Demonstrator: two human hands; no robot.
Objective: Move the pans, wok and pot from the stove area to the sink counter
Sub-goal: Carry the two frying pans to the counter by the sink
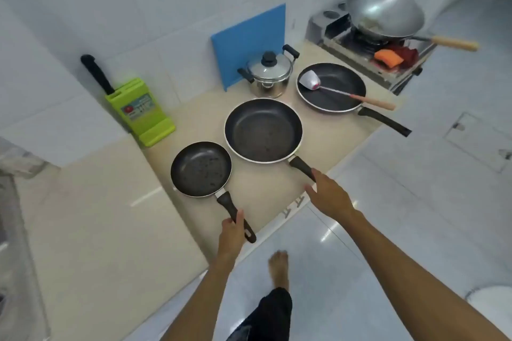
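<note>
My left hand (231, 231) has its grip wrapped around the black handle of the small round black non-stick frying pan (201, 168), which sits flat on the beige stone counter (91, 224). My right hand (328, 195) hovers with fingers spread apart at the handle end of the medium black frying pan with a pale rim (263, 130); its fingertips are at the handle, but I cannot tell whether they touch it. That medium pan lies just beside the small one, further back and to the right.

Behind it stands the small stainless steel pot with a glass lid and black knob (268, 75), in front of a blue cutting board (249, 41) leaning on the tiled wall. To the right of the pot sits the large black frying pan (331, 87) with a metal spatula with a wooden handle (340, 91) lying in it. The big silver wok with a wooden handle (385, 15) rests on the gas stove (360, 47) at the far right. A green knife block (138, 111) stands in the left corner.
</note>
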